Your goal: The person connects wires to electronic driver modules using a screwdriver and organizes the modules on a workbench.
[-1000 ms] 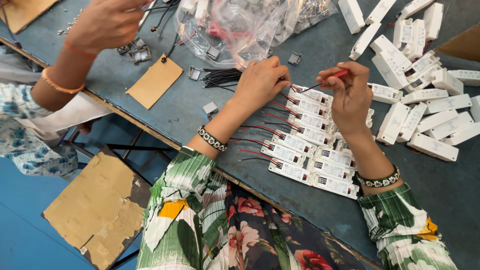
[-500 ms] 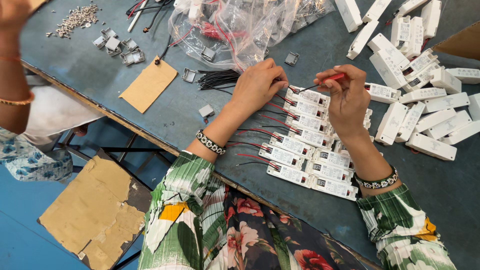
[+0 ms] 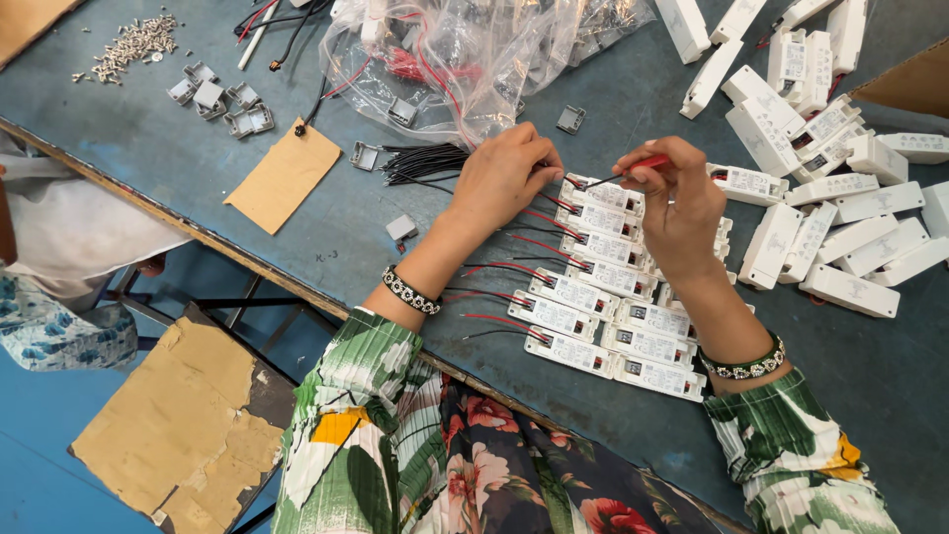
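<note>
My right hand (image 3: pixel 678 203) grips a small red-handled screwdriver (image 3: pixel 647 164) whose dark tip points left at the top unit of a row of white rectangular driver boxes (image 3: pixel 593 302). Red and black wires (image 3: pixel 494 269) stick out of those boxes to the left. Over the top box, my left hand (image 3: pixel 504 178) has its fingers closed on a thin wire at the box's end. A bundle of loose black wires (image 3: pixel 425 162) lies just left of that hand.
More white boxes (image 3: pixel 840 227) are piled at the right. A clear plastic bag (image 3: pixel 474 54) of wired parts lies at the top. Small grey clips (image 3: pixel 213 99), a heap of screws (image 3: pixel 133 42) and a brown card tag (image 3: pixel 285 175) sit left. The table edge (image 3: pixel 198 232) runs diagonally; another person's clothing (image 3: pixel 69 237) shows at far left.
The other person's arm at the upper left has withdrawn out of view. My hands stay at the top box, with the screwdriver tip brought in closer to it.
</note>
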